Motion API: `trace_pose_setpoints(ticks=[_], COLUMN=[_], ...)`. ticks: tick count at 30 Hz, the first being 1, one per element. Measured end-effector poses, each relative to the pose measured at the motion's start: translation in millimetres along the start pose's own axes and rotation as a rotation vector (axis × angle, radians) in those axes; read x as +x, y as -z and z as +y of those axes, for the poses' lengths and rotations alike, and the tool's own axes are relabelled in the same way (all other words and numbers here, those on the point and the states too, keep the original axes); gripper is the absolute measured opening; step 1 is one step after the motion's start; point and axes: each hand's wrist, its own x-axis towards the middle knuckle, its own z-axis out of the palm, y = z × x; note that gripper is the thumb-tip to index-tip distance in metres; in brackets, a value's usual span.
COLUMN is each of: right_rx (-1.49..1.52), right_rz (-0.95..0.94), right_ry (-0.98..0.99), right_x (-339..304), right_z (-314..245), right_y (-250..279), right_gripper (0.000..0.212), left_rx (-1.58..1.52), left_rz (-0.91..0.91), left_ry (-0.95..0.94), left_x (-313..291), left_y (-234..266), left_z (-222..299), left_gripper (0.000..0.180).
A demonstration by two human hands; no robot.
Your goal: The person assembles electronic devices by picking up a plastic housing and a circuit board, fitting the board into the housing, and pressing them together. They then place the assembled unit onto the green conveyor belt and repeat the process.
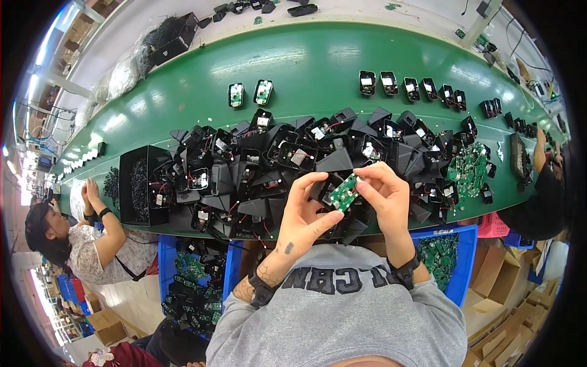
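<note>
Two bare hands hold one green circuit board (343, 194) between them, near the middle of the bench, just above the near side of a heap of black plastic cases (335, 160). The board is tilted, its far right end between the right thumb and index finger, its near edge at the tip of the left thumb (330, 219).

Two open black cases with green boards inside, a left one (236, 95) and a right one (263, 92), stand on the far part of the green bench (312, 67). At the left end of the heap, a black box (126, 177) holds many small black pieces. Below the near edge of the bench, a left blue bin (233, 266) contains dark parts and green boards, and a right blue bin (467, 260) (partly covered by the right arm) contains more green boards. Loose boards (469, 171) are piled on the bench to the right.

The right hand (385, 194) pinches the board, thumb and index finger closed on its end. The left hand (304, 208) is spread into a wide curve, thumb against the board and index finger raised near its far left side; whether that fingertip touches is unclear.
</note>
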Motion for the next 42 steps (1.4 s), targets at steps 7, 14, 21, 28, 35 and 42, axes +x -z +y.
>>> trace_pose_setpoints(ticks=[7, 14, 21, 28, 35, 42], right_rx=[0.121, -0.347, -0.205, 0.117, 0.159, -0.198], right_rz=[0.168, 0.085, -0.083, -0.015, -0.108, -0.253], right_ry=[-0.012, 0.288, 0.263, 0.23, 0.242, 0.233], right_x=[-4, -10, -12, -12, -18, -7], right_z=[5, -11, -3, 17, 19, -7], right_y=[-1, -7, -5, -10, -13, -7], right_gripper=[0.009, 0.015, 0.024, 0.013, 0.007, 0.008], left_rx=[0.175, 0.314, 0.219, 0.238, 0.233, 0.34], left_rz=[-0.111, -0.048, -0.036, -0.014, 0.01, -0.134], left_ry=[-0.162, -0.317, -0.386, -0.366, -0.361, -0.479], left_x=[8, 7, 8, 7, 8, 12], left_y=[0, -4, 3, 0, 0, 8], left_z=[-5, -12, -9, -12, -11, -2], left_gripper=[0.075, 0.061, 0.057, 0.058, 0.056, 0.056])
